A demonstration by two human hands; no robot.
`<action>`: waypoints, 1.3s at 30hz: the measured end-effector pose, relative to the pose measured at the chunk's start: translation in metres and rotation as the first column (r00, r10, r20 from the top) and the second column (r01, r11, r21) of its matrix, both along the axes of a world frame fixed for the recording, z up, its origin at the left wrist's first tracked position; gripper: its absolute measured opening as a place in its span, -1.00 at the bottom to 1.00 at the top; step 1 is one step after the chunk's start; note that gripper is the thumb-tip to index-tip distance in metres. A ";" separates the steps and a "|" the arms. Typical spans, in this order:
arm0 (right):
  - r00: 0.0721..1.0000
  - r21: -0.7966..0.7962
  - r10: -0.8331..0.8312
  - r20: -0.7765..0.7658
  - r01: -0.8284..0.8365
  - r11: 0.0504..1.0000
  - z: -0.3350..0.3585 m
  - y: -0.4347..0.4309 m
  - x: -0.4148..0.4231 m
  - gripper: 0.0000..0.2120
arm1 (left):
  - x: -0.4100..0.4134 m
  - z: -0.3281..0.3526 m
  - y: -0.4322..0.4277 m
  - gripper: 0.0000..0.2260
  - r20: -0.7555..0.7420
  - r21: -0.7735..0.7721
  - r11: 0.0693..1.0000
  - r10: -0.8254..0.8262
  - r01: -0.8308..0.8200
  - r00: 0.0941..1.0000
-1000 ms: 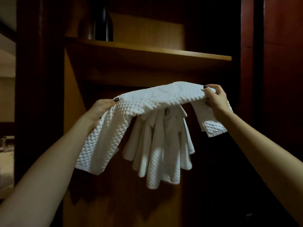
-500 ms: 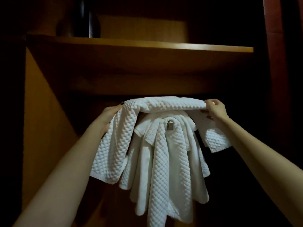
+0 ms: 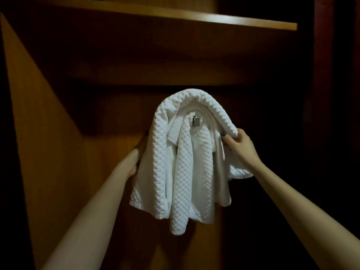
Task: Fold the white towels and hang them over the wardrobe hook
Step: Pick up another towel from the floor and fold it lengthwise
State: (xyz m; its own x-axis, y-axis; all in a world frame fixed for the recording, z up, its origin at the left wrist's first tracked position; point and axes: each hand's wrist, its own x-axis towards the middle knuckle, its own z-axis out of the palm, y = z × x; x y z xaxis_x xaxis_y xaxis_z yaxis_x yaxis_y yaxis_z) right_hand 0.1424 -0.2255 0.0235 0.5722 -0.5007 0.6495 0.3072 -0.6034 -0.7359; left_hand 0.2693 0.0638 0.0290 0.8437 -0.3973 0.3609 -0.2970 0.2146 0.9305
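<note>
white waffle-weave towels [image 3: 181, 172] hang bunched over a small metal hook [image 3: 196, 121] on the wardrobe's back panel [image 3: 116, 106], under a wooden shelf [image 3: 233, 20]. a top towel [image 3: 194, 98] arches over the others. the right hand [image 3: 240, 145] pinches its right end between thumb and fingers. the left hand [image 3: 136, 154] is mostly hidden behind the left fold, so i cannot tell its grip.

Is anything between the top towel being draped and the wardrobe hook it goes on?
Yes. Other white towels already hang from the hook, so the top towel arches over them rather than on the metal; only the hook's tip shows. The right hand pinches its right edge.
</note>
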 end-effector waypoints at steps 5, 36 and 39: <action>0.926 -0.156 -0.370 -0.074 0.356 0.921 -0.001 -0.014 -0.018 -0.64 | 0.000 -0.020 0.012 -0.60 -0.016 0.097 0.962 0.257 -0.254 0.966; 0.992 -0.342 0.085 -0.089 -0.111 0.933 -0.102 -0.020 0.005 -0.62 | -0.065 0.040 -0.035 -0.62 0.673 0.022 0.735 0.491 -0.678 0.553; 0.985 -0.245 0.159 0.070 -0.138 0.960 -0.073 -0.013 -0.001 -0.40 | -0.065 0.022 -0.030 -0.49 0.671 0.095 0.752 0.435 -0.652 0.600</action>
